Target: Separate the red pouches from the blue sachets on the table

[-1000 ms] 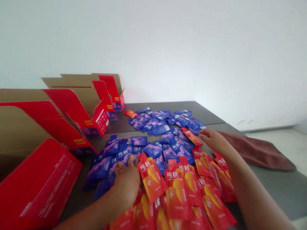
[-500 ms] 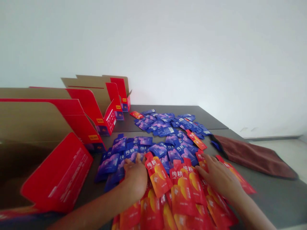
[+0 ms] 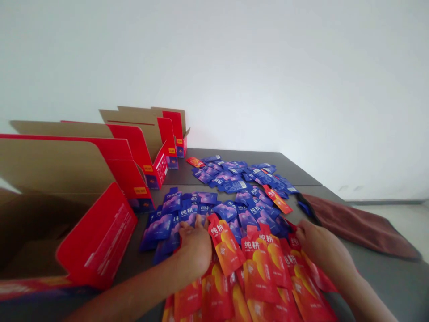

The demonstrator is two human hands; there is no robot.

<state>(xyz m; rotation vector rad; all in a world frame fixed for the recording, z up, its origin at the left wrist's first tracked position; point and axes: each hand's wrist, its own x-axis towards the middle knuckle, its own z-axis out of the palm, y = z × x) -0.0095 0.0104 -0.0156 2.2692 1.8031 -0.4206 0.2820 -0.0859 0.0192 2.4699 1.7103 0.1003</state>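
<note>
Red-and-orange pouches [image 3: 259, 268] lie overlapped in a heap before me, and purple-blue pouches [image 3: 197, 210] spread just beyond. My left hand [image 3: 196, 246] rests at the left border of the two kinds, fingertips slightly apart and touching the pouches. Beside its thumb lies a red pouch [image 3: 226, 243] on top of the heap. On the right side of the heap, my right hand [image 3: 323, 246] has its fingers closed on the top end of a red pouch [image 3: 292, 227]; the hand hides part of the pouches under it.
Open red cardboard boxes [image 3: 97, 237] stand in a row along the left. More blue pouches [image 3: 231, 172] lie farther back, with a few red pouches [image 3: 277, 199] among them. A brown cloth [image 3: 358, 223] lies on the grey table [image 3: 378, 273] at right. A white wall is behind.
My right hand has shifted right and its spread fingers have closed on a red pouch. The left hand stays at the same pouches. The whole view has swung slightly left.
</note>
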